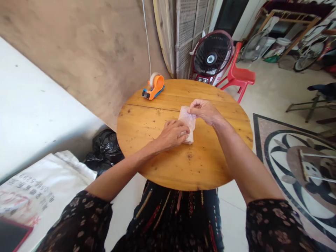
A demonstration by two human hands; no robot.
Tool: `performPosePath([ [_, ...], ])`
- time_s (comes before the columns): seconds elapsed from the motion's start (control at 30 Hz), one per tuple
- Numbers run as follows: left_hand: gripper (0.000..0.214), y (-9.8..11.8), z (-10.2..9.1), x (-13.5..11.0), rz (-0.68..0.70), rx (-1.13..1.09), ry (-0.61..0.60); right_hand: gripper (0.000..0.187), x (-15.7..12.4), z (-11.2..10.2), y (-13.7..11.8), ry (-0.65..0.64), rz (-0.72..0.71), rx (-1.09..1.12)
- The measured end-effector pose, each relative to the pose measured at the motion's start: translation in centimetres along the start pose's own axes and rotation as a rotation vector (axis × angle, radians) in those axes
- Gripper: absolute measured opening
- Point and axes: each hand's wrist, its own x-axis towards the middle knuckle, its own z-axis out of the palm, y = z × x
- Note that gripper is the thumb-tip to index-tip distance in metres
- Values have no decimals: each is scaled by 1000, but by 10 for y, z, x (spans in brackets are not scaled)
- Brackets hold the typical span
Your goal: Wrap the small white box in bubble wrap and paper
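Observation:
A small whitish-pink packet in what looks like bubble wrap (188,120) lies on the round wooden table (204,164). My left hand (174,133) rests over its left side and near end, with the fingers curled onto it and the thumb at its near edge. At the far right corner of the packet, my right hand (203,110) pinches the wrap between thumb and fingers. What lies inside the wrap is hidden. An orange and blue tape dispenser (155,86) carrying a roll of tape stands at the table's far left.
Behind the table are a dark red fan (212,57) and a red plastic chair (240,74). A wooden panel (105,52) borders the table's left side. Black plastic bags (105,147) and a white printed sack (47,185) sit at the lower left.

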Motion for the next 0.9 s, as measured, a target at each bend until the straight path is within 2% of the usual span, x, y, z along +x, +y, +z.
performPosePath([
  [0.27, 22, 16, 19, -18, -191, -34, 252, 39, -37, 7, -4, -40, -95, 55],
  [0.5, 21, 15, 28, -20, -199, -140, 341, 46, -60, 17, 1, -26, -88, 70],
  [0.63, 18, 15, 28, -19, -223, -158, 334, 51, -73, 23, 5, 8, -112, 47],
  [0.77, 10, 14, 30, -18, -270, -188, 353, 48, -85, 29, 10, 18, -135, 10],
  [0.83, 16, 10, 34, -18, -293, -224, 392, 44, -90, 32, 14, 22, -162, -4],
  [0.9, 33, 6, 38, -17, -293, -267, 440, 38, -95, 34, 19, 25, -206, -27],
])
